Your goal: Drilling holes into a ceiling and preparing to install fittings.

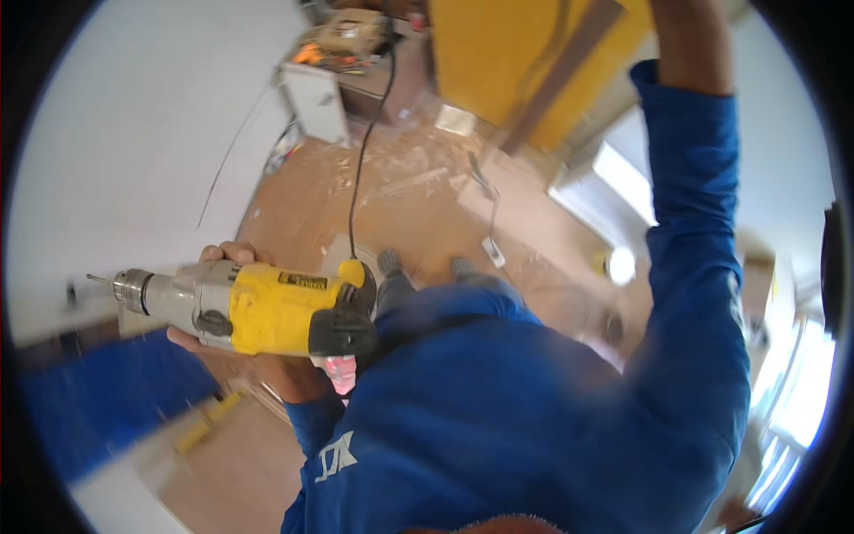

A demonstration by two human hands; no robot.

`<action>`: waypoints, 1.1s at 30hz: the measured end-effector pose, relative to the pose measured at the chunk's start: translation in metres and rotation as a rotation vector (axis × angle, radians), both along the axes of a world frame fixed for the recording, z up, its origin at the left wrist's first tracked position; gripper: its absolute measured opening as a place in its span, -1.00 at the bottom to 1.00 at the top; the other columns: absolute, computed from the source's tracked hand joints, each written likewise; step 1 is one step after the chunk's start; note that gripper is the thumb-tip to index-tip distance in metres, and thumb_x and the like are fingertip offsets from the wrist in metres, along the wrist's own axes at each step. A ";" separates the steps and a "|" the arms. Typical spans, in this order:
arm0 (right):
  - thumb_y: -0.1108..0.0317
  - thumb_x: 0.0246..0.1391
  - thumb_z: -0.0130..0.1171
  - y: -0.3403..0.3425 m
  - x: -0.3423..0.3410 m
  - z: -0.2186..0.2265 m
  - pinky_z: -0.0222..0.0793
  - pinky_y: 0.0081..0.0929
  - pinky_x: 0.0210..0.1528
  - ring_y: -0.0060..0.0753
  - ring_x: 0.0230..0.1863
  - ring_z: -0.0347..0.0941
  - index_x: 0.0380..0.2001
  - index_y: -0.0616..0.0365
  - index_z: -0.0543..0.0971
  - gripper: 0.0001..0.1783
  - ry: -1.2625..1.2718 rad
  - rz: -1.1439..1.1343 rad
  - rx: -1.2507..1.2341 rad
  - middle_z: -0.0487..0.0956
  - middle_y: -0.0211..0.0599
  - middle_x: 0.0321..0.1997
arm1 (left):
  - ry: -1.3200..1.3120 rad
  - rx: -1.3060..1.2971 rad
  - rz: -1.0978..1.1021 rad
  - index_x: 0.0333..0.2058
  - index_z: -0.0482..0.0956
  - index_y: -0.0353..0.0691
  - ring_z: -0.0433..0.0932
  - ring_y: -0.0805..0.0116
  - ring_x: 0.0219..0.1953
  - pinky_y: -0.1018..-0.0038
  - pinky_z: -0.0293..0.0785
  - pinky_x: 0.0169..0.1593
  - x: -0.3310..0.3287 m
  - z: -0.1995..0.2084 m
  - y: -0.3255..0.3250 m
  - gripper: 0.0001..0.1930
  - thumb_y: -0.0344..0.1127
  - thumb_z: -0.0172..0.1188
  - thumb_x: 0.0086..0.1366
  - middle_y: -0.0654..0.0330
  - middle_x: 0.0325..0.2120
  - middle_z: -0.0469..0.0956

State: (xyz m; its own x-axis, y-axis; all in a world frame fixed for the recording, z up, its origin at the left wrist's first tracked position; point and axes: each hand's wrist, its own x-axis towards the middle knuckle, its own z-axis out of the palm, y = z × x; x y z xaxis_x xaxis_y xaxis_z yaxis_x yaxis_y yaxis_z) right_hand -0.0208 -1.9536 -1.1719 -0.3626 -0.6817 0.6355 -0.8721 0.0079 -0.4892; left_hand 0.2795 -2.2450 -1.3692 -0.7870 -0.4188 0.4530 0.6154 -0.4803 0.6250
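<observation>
A yellow and grey power drill (283,311) lies sideways at the left. Its metal chuck (132,291) and thin bit point left, the bit's tip near the white wall. My left hand (229,253) is closed around the grey front part of the drill from beneath, fingertips showing on the far side and another digit on the near side. From the drill's rear a black cord (358,178) runs away towards the far edge. My right arm (694,169), in a blue sleeve, reaches up along the right; its hand is outside the picture.
A cabinet (316,102) stands far left with tools piled on it. Yellow panels (485,62) stand at the back. A white power strip (494,253) and scraps lie on the dusty brown floor (311,196). A blue panel (107,400) is near left, a white box (614,178) right.
</observation>
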 end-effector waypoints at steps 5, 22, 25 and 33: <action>0.42 0.26 0.11 0.028 0.011 -0.083 0.51 -0.51 -0.14 -0.49 -0.24 0.53 -0.05 0.26 0.59 -0.76 -0.103 -0.280 0.135 0.64 -0.32 -0.21 | -0.184 0.133 -0.252 0.08 0.42 -0.32 0.50 0.01 -0.19 0.20 0.53 -0.16 -0.094 -0.035 -0.031 -0.09 0.53 -0.08 0.22 -0.09 -0.10 0.53; -0.05 0.08 0.39 -0.010 0.237 -0.390 0.13 -0.21 0.42 -0.20 0.39 0.26 0.39 0.20 0.23 -0.05 -1.423 -0.396 -0.613 0.34 -0.07 0.38 | -0.948 0.184 -0.904 -0.05 0.50 -0.18 0.62 0.10 -0.18 0.11 0.58 -0.08 -0.238 -0.192 0.116 -0.33 0.37 0.10 0.22 0.07 -0.24 0.62; -0.02 -0.04 0.50 -0.019 0.235 -0.400 0.11 -0.24 0.43 -0.31 0.38 0.26 0.43 0.21 0.11 0.13 -1.399 -0.308 -0.979 0.38 -0.15 0.34 | -1.039 0.163 -0.842 -0.05 0.50 -0.16 0.62 0.10 -0.18 0.10 0.57 -0.04 -0.255 -0.215 0.144 -0.34 0.36 0.11 0.23 0.10 -0.23 0.62; 0.27 0.11 0.40 -0.050 0.193 -0.509 0.46 -0.54 -0.27 -0.57 -0.30 0.51 -0.02 0.21 0.50 -0.56 -1.250 -1.263 -1.291 0.59 -0.40 -0.23 | -1.269 -0.139 -0.845 -0.01 0.49 -0.10 0.60 0.27 -0.12 0.27 0.53 0.00 -0.287 -0.301 0.224 -0.42 0.29 0.13 0.30 0.23 -0.17 0.60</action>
State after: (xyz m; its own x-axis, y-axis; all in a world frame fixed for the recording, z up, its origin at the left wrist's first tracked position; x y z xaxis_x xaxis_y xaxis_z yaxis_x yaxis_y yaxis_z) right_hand 0.1725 -2.0038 -1.6805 -0.6185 0.6581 -0.4293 0.0043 -0.5435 -0.8394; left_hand -0.0073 -2.0209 -1.6699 -0.6522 0.3243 -0.6852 -0.7578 -0.3000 0.5794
